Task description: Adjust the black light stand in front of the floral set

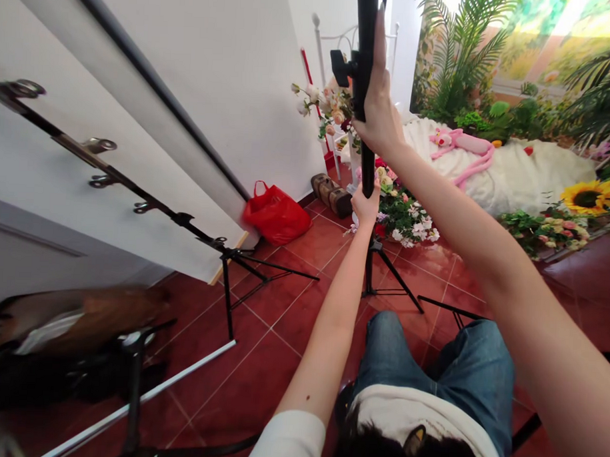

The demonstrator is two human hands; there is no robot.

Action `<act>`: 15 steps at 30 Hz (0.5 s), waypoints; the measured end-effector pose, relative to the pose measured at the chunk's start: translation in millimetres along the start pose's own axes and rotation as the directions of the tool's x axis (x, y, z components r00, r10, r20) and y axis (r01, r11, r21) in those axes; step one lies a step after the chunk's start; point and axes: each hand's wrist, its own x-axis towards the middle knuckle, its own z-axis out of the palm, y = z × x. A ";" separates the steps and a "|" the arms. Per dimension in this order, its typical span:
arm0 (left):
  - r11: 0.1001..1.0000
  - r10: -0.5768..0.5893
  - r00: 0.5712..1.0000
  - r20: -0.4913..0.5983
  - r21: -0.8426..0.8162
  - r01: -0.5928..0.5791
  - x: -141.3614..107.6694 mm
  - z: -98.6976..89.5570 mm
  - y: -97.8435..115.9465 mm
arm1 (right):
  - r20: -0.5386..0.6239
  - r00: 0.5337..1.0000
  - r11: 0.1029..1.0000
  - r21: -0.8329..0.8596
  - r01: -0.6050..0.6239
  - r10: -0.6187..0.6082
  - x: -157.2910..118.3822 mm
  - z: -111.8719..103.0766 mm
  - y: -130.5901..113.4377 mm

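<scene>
Upright in front of me stands a black light stand [368,161], its tripod legs spread on the floor and its top running out of view. My left hand [366,205] is wrapped round the lower part of its pole. Higher up, my right hand [382,114] grips the pole just beside a black clamp knob [342,68], its fingers partly hidden behind the pole. Flowers [410,219] lie on the floor right behind the stand.
Another black stand [228,256] with metal clips leans along the left wall. A red bag [277,213] sits against that wall. A white pole [144,396] lies on the tiles. A draped bed [517,172] with a pink plush toy [463,142] is at the right.
</scene>
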 end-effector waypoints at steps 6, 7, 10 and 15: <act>0.999 0.037 0.999 -0.005 -0.014 -0.037 0.9 -2.9 3.7 | -0.223 0.974 0.978 -0.192 -0.082 0.038 -8.7 28.8 8.3; 0.999 0.034 0.999 -0.008 -0.022 -0.034 1.2 -2.8 4.5 | -0.194 0.980 0.975 -0.208 -0.082 0.041 -14.2 26.3 5.5; 1.000 0.019 1.000 -0.014 -0.017 -0.019 1.7 -2.3 7.3 | -0.059 0.997 0.960 -0.273 -0.060 0.046 -34.4 13.2 -4.8; 1.000 0.005 1.000 -0.007 0.024 -0.005 0.0 -4.4 10.4 | 0.104 0.991 0.922 -0.384 -0.041 0.087 -66.5 8.9 -8.1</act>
